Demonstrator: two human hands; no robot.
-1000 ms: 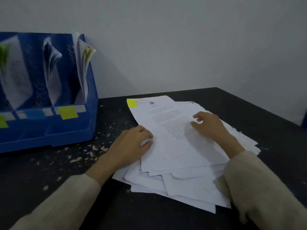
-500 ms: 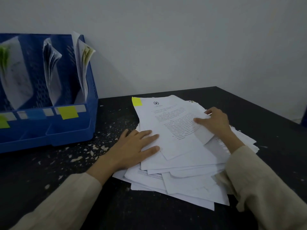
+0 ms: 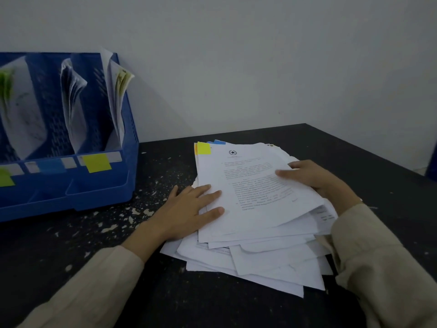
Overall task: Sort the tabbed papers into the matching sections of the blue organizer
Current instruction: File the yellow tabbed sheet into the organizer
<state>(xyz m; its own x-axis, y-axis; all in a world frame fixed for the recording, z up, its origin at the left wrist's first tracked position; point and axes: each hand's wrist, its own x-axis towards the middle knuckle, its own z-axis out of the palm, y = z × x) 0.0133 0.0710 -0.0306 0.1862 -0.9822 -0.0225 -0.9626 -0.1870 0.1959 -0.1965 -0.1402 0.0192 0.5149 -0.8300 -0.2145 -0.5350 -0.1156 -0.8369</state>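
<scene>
A loose pile of white papers point(image 3: 255, 259) lies on the black table. The top sheet point(image 3: 250, 185) is printed and carries a yellow tab point(image 3: 203, 148) at its top left corner; blue and orange tabs peek out behind it. My left hand point(image 3: 189, 209) lies flat with straight fingers on the sheet's left edge. My right hand point(image 3: 314, 178) grips the right edge of the top sheets, thumb on top. The blue organizer point(image 3: 99, 192) stands at the left with papers in its three sections, labelled by green point(image 3: 5, 177), blue point(image 3: 50, 166) and yellow point(image 3: 96, 163) notes.
The black table point(image 3: 118, 233) is flecked with pale chips between the organizer and the pile. A grey wall rises right behind the table. The table's far right corner lies beyond my right hand, and a blue object point(image 3: 432, 162) shows at the right frame edge.
The top sheet with the yellow tab has shifted right and straightened over the pile. My right hand went from resting on it to gripping its right edge; my left hand flattened out.
</scene>
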